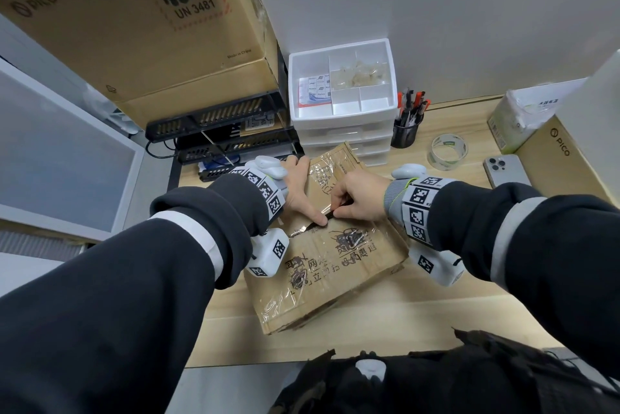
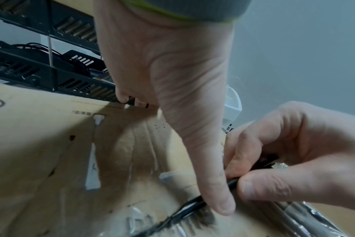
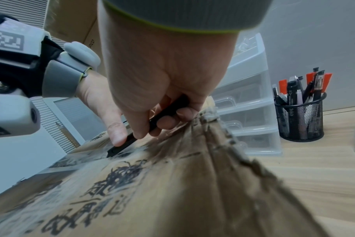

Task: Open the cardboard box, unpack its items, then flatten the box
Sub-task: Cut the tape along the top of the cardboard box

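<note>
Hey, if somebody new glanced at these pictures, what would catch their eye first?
Probably the two hands meeting at the middle of the taped cardboard box on the wooden desk: the right hand grips a slim black cutter at the tape seam, while the left hand presses flat on the lid, thumb beside the tool. Next, the big brown carton marked UN 3481 looming at the upper left.

Brown cardboard box point(image 1: 322, 259) with black print; black cutter point(image 3: 152, 123); white drawers point(image 1: 345, 131).

Big carton point(image 1: 141, 21): "PICO", "UN 3481", "Made in China". Right carton point(image 1: 550, 148): "PICO".
</note>
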